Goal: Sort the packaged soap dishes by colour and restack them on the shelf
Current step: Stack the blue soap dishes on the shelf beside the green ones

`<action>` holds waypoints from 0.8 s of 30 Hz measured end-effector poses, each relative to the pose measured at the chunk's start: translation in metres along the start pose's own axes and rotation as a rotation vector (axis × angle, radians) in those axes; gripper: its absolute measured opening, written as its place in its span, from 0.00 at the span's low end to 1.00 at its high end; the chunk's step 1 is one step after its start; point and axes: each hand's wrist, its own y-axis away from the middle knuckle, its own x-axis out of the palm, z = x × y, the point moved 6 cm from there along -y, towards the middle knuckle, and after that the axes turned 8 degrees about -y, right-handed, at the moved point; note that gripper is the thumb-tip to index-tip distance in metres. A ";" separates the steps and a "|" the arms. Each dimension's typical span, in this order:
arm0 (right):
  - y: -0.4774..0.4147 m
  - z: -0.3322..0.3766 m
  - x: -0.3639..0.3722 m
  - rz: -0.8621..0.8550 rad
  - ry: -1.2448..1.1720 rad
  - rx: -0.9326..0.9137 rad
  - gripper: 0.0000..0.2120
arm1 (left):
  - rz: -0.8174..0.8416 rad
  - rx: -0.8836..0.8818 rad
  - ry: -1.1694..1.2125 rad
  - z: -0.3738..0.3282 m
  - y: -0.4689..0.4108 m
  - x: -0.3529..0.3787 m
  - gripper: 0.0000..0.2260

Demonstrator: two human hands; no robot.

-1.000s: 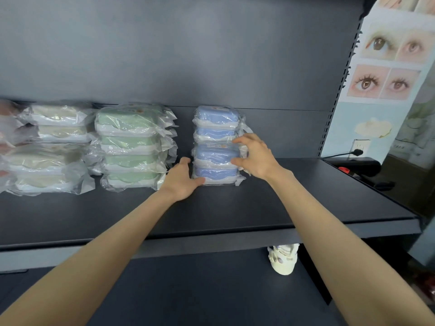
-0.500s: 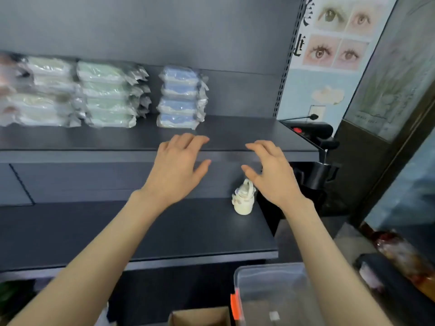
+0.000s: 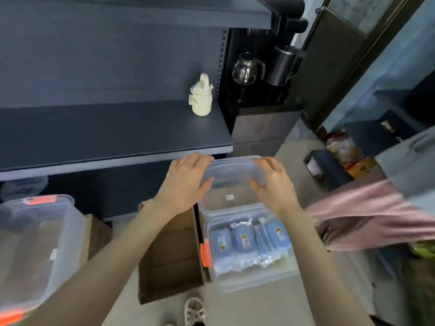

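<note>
Sorting looks unfinished. A batch of blue soap dishes (image 3: 244,242), rounded and wrapped in crinkly clear film, lies in a see-through plastic bin (image 3: 254,281) on the floor below the dark matte shelf (image 3: 113,135). The left grip (image 3: 186,182) and right grip (image 3: 270,182) each curl round one end of the glossy translucent lid (image 3: 231,172).

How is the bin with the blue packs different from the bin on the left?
The right bin shows blue soap dishes; the left bin looks murky inside. The left hand and right hand hold the right bin's lid; no hand is on the left bin. Both are clear plastic with orange latches.
</note>
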 end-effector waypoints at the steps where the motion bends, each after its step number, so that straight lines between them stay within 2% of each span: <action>1: 0.010 -0.019 0.007 0.034 -0.011 0.034 0.21 | 0.047 -0.016 0.010 -0.007 0.004 0.020 0.21; 6: 0.043 -0.113 0.041 0.196 -0.017 0.164 0.21 | 0.237 -0.077 0.092 -0.045 0.020 0.111 0.21; 9: 0.053 -0.166 0.063 0.283 -0.067 0.212 0.21 | 0.341 -0.184 0.136 -0.061 0.024 0.168 0.20; 16: 0.053 -0.273 0.131 0.529 -0.142 0.272 0.20 | 0.520 -0.569 0.261 -0.082 0.044 0.291 0.21; 24: 0.066 -0.332 0.231 0.697 -0.301 0.439 0.22 | 0.542 -1.010 0.462 -0.061 0.083 0.397 0.21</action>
